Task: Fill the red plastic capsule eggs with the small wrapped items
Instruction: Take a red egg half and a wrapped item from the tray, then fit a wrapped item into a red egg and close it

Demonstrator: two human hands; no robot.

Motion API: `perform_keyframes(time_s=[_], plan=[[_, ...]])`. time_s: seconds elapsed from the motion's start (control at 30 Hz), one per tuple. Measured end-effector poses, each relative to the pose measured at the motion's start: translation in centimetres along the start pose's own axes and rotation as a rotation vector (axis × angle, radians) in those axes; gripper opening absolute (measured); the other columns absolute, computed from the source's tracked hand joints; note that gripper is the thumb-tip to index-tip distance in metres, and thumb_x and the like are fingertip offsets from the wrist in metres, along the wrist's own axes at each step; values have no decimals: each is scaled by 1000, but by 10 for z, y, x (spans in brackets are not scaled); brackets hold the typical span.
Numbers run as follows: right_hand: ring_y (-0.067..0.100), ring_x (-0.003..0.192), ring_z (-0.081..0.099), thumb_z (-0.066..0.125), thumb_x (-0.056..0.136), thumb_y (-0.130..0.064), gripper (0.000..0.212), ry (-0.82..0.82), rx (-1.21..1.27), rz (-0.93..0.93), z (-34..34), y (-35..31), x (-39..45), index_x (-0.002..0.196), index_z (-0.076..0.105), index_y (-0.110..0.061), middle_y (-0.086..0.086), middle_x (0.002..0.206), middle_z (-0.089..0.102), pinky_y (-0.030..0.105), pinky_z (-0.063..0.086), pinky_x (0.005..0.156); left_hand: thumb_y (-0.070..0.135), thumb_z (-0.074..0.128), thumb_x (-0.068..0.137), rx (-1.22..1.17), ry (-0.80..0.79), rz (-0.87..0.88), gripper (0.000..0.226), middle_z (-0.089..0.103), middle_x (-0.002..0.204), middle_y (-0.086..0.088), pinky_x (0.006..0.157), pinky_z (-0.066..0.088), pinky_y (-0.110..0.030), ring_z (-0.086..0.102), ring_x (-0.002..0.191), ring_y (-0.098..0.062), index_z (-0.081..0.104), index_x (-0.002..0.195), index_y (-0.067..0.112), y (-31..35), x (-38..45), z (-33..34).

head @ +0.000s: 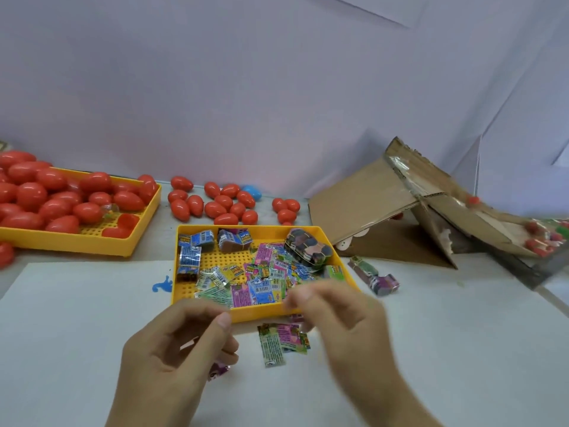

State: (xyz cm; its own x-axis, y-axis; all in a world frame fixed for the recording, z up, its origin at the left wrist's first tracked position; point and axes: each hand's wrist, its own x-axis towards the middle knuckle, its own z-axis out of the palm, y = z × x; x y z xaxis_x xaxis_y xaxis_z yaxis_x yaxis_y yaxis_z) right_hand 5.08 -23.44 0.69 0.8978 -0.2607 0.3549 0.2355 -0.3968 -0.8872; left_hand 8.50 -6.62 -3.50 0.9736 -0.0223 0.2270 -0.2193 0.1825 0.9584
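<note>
Many red capsule eggs (30, 195) are heaped in a yellow tray (92, 245) at the far left. More red eggs (215, 208) lie loose on the table behind a second yellow tray (268, 229), which holds several small wrapped items (261, 288). A few wrapped items (277, 343) lie on the white sheet in front of that tray. My left hand (181, 349) is curled at the tray's near edge, and a pink wrapped item (218, 369) peeks from under its fingers. My right hand (338, 322) is blurred beside it, with its fingertips pinched over the tray's near right corner.
A cardboard ramp (369, 195) stands at the right, with red eggs at its far lower end. Two wrapped bundles (372, 275) lie right of the item tray. A blue egg (252, 192) sits among the loose red ones. A blue stain (161, 285) marks the white sheet.
</note>
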Motion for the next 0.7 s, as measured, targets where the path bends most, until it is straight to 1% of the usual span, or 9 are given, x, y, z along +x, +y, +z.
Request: perform_keyframes(time_s=[0.07,0.13,0.2,0.3,0.37,0.43,0.5,0.6,0.7], plan=[[6,59,60,62,75,-47,27,-110,145,126,29,7,-16,76,76,-24,-2,73,74,22,50,57,11,79,80,24,27,45,16,63,54,-17,42,54,-31,60,41,-29,72,70,21,-1,1,-2],[8,56,60,63,73,-47,28,-172,227,174,43,12,-23,75,75,-22,1,72,74,23,48,54,13,73,79,45,45,116,11,59,52,-14,40,49,-24,55,38,-24,70,71,20,4,4,-9],[14,54,58,65,73,-43,26,-184,309,206,42,18,-21,73,74,-18,6,71,72,26,47,50,16,68,81,97,105,181,10,60,57,-12,40,45,-20,55,41,-18,69,75,23,8,13,-19],[20,52,56,64,77,-29,18,-125,418,283,38,28,-14,71,73,-14,13,68,69,27,46,48,8,72,88,240,288,272,22,64,72,-2,47,48,-19,59,57,-14,69,86,29,16,36,-45],[22,51,55,62,77,-28,19,-124,444,309,40,32,-11,70,73,-13,14,66,67,26,45,46,6,69,91,371,369,305,30,66,85,7,61,51,-17,62,78,-10,67,96,35,24,60,-63],[21,50,55,67,74,-34,21,-159,437,309,42,32,-10,71,73,-14,14,67,68,25,45,46,6,68,92,626,308,313,27,68,102,5,78,50,-16,61,98,-11,71,103,30,29,90,-75],[19,49,55,68,71,-41,26,-175,432,305,42,32,-9,71,73,-15,12,66,68,25,45,45,2,63,93,876,184,302,25,68,114,-2,92,48,-27,59,111,-19,74,110,16,30,124,-80],[19,48,53,64,76,-32,20,-177,445,314,41,31,-9,70,73,-16,12,66,67,26,44,44,-7,54,90,1153,13,246,35,68,123,-14,96,45,-30,59,116,-28,71,119,5,30,170,-81],[20,47,52,62,76,-31,20,-193,465,324,40,31,-7,68,72,-16,11,65,67,26,44,44,2,53,91,1327,49,137,39,64,131,-20,108,40,-43,53,125,-36,65,128,3,32,211,-97]])
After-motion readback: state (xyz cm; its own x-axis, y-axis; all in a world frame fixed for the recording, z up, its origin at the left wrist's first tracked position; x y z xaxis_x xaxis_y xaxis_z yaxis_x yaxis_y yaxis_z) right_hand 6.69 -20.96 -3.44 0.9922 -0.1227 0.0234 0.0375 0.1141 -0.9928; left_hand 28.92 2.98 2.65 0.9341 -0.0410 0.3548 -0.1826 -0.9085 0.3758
